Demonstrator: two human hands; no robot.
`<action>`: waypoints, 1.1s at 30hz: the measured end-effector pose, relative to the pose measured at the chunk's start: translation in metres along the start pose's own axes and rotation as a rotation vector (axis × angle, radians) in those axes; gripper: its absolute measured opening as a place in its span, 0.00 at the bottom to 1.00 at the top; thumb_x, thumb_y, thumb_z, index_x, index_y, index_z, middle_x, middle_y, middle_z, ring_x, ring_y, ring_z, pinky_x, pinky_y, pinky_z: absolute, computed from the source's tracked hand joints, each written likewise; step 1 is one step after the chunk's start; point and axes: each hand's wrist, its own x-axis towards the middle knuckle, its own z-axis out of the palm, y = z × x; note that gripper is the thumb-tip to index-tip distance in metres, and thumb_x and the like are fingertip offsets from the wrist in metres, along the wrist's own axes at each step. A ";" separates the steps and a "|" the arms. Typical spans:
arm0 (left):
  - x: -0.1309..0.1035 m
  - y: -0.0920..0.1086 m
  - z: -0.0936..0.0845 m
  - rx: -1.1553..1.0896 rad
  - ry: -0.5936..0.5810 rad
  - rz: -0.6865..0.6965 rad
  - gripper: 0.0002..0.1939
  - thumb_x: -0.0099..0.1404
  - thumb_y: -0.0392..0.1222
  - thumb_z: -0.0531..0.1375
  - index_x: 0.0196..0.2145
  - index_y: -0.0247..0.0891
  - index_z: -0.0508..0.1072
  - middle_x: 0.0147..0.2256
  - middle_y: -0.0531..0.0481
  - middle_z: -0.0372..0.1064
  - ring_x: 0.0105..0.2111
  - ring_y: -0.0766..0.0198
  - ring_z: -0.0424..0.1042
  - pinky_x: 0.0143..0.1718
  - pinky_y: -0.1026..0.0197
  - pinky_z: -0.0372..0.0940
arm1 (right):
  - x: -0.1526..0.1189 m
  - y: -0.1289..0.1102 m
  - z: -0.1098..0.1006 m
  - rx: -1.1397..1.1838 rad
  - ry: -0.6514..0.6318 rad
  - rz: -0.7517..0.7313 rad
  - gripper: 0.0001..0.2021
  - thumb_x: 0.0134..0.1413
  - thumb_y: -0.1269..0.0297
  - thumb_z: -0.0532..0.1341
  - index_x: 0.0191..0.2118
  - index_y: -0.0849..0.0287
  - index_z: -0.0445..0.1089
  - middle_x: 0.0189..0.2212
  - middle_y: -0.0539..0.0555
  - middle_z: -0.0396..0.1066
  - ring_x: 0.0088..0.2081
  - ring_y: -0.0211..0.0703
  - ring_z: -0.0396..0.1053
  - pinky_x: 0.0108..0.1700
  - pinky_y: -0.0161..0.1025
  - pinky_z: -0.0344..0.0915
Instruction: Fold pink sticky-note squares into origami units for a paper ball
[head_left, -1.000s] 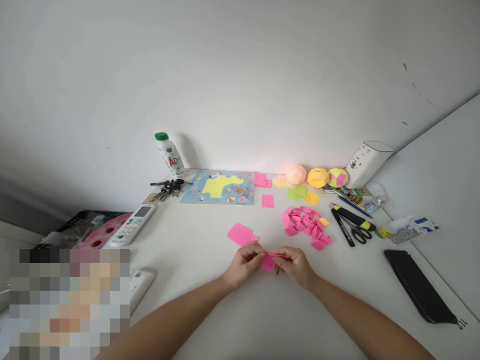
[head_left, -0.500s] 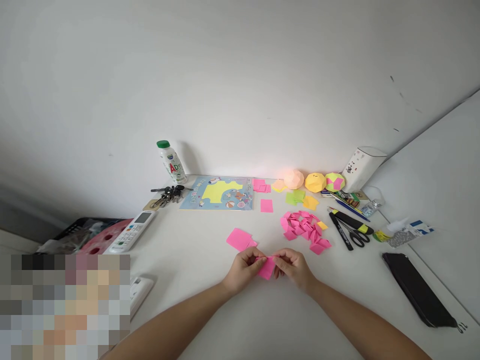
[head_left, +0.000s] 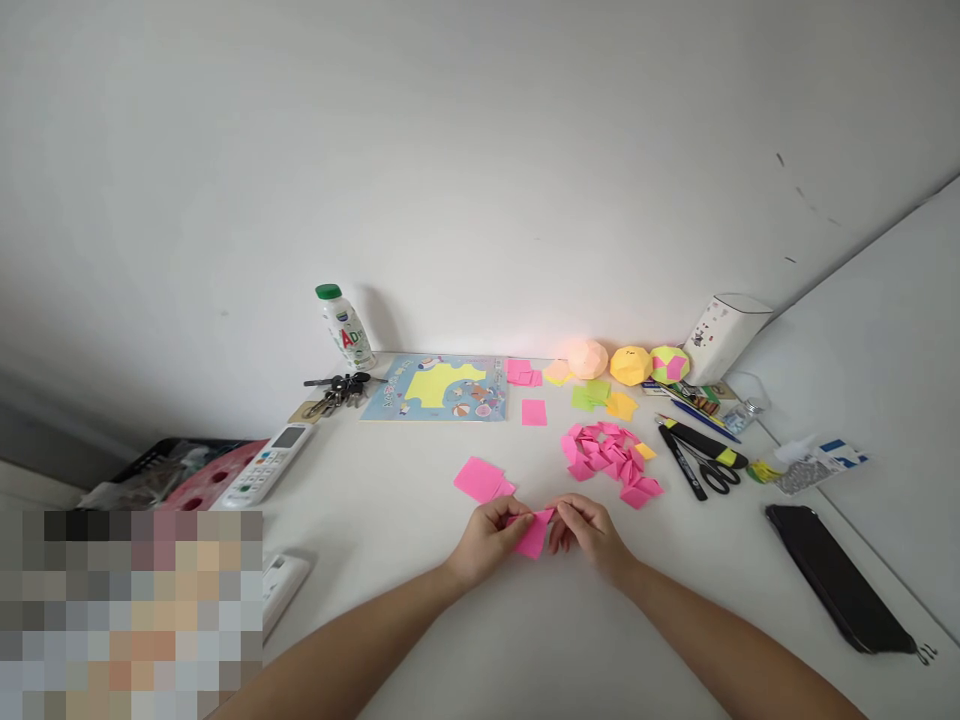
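Note:
Between my two hands is a pink paper square (head_left: pixel 532 537), its top edge partly folded. My left hand (head_left: pixel 491 530) pinches it at the left with thumb and fingers. At the upper right corner, my right hand (head_left: pixel 589 528) has thumb and forefinger closed on the paper, its other fingers curled below. Flat pink sheets (head_left: pixel 481 479) lie just beyond my left hand. Past my right hand sits a heap of folded pink paper pieces (head_left: pixel 606 452) with an orange piece at its edge.
Along the wall stand a bottle (head_left: pixel 346 327), a blue booklet (head_left: pixel 386 398), faceted paper balls (head_left: pixel 631 365) and a white holder (head_left: pixel 726 335). Scissors (head_left: pixel 718 472), pens and a black pouch (head_left: pixel 838 580) lie to the right. Keys (head_left: pixel 341 390) and a remote (head_left: pixel 270 465) are left.
My right hand's fingertips have shifted slightly up and right along the paper's top edge, and the upper right corner shows more. My left hand keeps its grip.

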 end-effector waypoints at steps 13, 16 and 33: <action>-0.001 0.004 0.001 0.024 -0.015 -0.001 0.14 0.55 0.49 0.61 0.26 0.34 0.69 0.24 0.51 0.67 0.24 0.68 0.65 0.26 0.65 0.60 | -0.001 0.004 0.002 -0.119 -0.011 -0.046 0.14 0.58 0.54 0.54 0.33 0.61 0.68 0.18 0.49 0.68 0.21 0.37 0.66 0.25 0.33 0.62; -0.002 0.006 0.001 0.025 -0.045 -0.018 0.13 0.56 0.48 0.60 0.26 0.34 0.67 0.24 0.51 0.67 0.24 0.67 0.65 0.26 0.64 0.60 | -0.001 0.003 0.004 -0.114 -0.043 -0.049 0.12 0.56 0.56 0.57 0.34 0.61 0.68 0.20 0.49 0.68 0.23 0.38 0.67 0.27 0.34 0.65; -0.002 0.005 0.002 -0.029 -0.025 0.004 0.09 0.54 0.42 0.60 0.23 0.35 0.64 0.21 0.54 0.64 0.21 0.70 0.61 0.24 0.66 0.56 | -0.004 -0.003 0.003 -0.054 -0.012 -0.040 0.09 0.54 0.62 0.58 0.27 0.60 0.62 0.20 0.48 0.66 0.22 0.37 0.66 0.26 0.33 0.62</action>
